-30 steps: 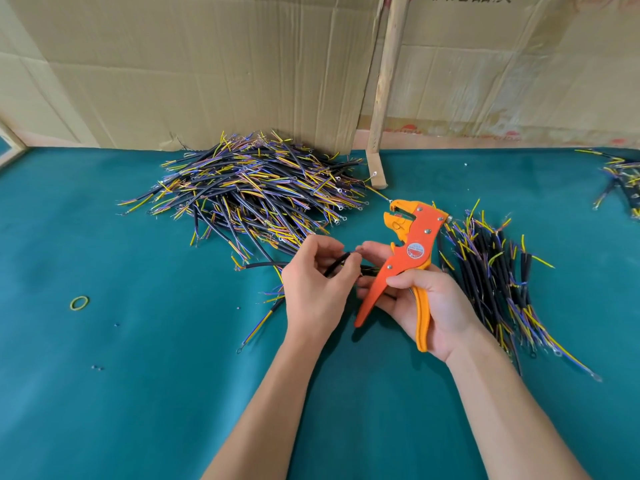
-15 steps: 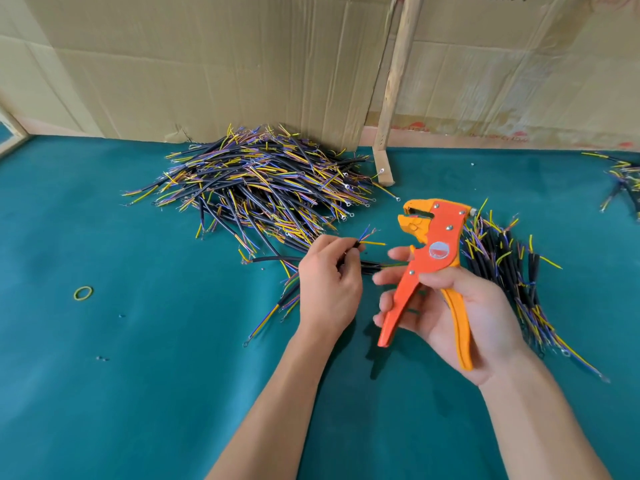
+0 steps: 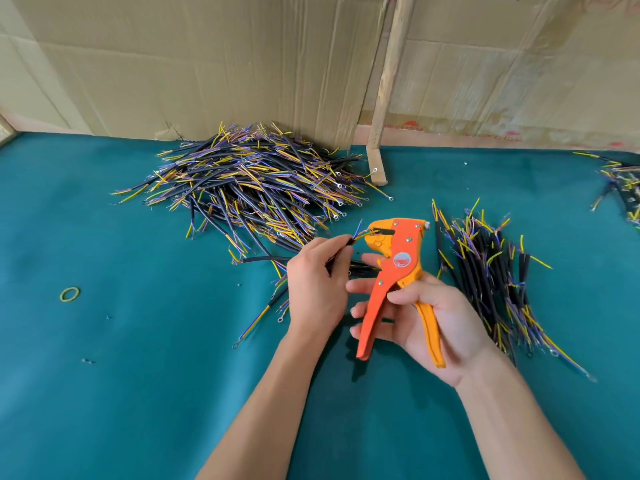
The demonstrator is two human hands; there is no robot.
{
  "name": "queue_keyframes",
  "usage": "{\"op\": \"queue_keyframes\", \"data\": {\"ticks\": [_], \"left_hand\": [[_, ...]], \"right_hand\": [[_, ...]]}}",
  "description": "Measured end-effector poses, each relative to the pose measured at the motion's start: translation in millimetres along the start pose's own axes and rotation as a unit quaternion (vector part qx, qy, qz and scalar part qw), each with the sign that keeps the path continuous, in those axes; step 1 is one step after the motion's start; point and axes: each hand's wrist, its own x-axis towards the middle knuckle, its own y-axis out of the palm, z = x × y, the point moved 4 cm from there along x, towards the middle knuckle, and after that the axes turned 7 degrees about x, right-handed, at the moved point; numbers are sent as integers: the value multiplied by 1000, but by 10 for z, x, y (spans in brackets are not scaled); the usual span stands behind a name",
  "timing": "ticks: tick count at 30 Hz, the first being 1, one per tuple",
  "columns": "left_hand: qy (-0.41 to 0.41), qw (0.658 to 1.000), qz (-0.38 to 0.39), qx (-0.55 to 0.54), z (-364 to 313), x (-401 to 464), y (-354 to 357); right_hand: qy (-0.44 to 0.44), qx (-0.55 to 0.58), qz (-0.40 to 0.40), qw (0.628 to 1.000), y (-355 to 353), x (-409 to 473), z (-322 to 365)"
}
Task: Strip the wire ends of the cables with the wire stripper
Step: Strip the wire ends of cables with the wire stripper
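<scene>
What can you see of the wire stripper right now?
The stripper is orange with a yellow-orange head and second handle, apparently plastic-covered, with a round label on its side. The right hand holds it upright above the table, fingers round both handles, which stand spread apart. Its head points left, where the left hand feeds a cable's yellow wire end into its mouth.
</scene>
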Motion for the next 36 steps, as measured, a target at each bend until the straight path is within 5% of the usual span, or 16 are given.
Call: {"op": "queue_keyframes", "data": {"ticks": [9, 13, 18, 36], "left_hand": [[-11, 1000, 20, -21, -13, -1, 2], [-24, 998, 23, -51, -1, -7, 2], [-41, 996, 25, -71, 21, -4, 10], [9, 999, -4, -48, -2, 1, -19]], "right_hand": [[-79, -19, -24, 996, -73, -71, 181], [-32, -42, 45, 998, 7, -92, 128], [-5, -41, -10, 999, -3, 17, -21], [-28, -25, -26, 999, -61, 20, 10]]}}
